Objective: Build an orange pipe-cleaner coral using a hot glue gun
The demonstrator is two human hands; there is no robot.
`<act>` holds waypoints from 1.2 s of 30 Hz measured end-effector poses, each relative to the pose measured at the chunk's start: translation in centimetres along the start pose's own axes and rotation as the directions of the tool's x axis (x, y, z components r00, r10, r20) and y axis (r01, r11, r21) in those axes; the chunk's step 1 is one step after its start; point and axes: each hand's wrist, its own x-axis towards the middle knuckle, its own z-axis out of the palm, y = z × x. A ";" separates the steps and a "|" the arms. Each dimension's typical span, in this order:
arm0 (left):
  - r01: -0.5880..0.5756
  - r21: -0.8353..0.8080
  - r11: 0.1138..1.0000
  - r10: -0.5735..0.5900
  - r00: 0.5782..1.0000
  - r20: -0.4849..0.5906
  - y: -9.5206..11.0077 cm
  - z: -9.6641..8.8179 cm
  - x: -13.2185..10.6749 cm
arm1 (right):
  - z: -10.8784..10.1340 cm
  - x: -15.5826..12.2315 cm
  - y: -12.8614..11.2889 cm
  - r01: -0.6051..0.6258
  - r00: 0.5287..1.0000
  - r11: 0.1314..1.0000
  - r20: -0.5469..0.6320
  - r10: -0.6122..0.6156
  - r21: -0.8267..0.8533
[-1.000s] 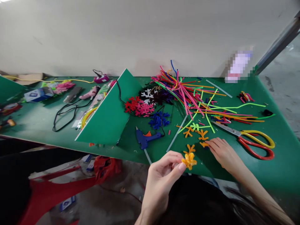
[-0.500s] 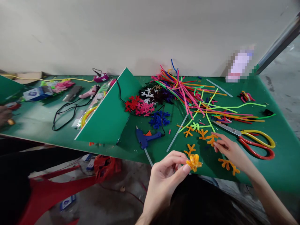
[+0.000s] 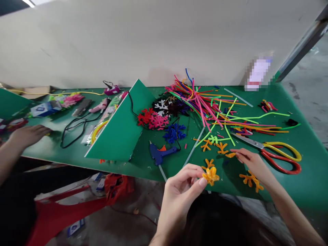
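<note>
The left hand [image 3: 179,191] pinches an orange cluster [image 3: 211,176], while the right hand [image 3: 255,165] pinches an orange sprig [image 3: 230,155] between the cluster's one and two o'clock, just turned edge-on, so the pieces seem not yet joined.

No text was legible. Print on the blue-and-white box [image 3: 46,108] at the left of the counter [image 3: 140,155] was too small to read, and the pale panel [image 3: 258,73] at right was pixelated.
</note>
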 end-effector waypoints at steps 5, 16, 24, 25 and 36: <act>-0.020 -0.006 1.000 0.020 1.000 -0.014 -0.1 0.1 0.4 | 0.0 -0.1 -0.1 0.073 0.995 0.996 -0.065 -0.077 -0.057; -0.065 -0.039 0.997 0.066 0.998 0.016 0.0 0.1 0.8 | 0.0 -0.8 -1.4 0.157 0.960 0.984 -0.249 -0.130 0.090; -0.062 0.051 0.997 0.060 0.997 0.048 0.8 0.3 0.9 | -2.0 -3.2 -8.2 0.212 0.972 0.925 -0.168 -0.166 0.316; -0.070 0.083 0.994 0.065 0.996 0.054 1.0 0.2 1.0 | -2.2 -3.5 -9.0 0.199 0.977 0.912 -0.140 -0.158 0.358; -0.040 0.151 0.988 0.026 0.995 0.093 2.3 0.1 1.6 | -2.0 -6.2 -14.0 0.070 0.992 0.867 0.055 -0.112 0.494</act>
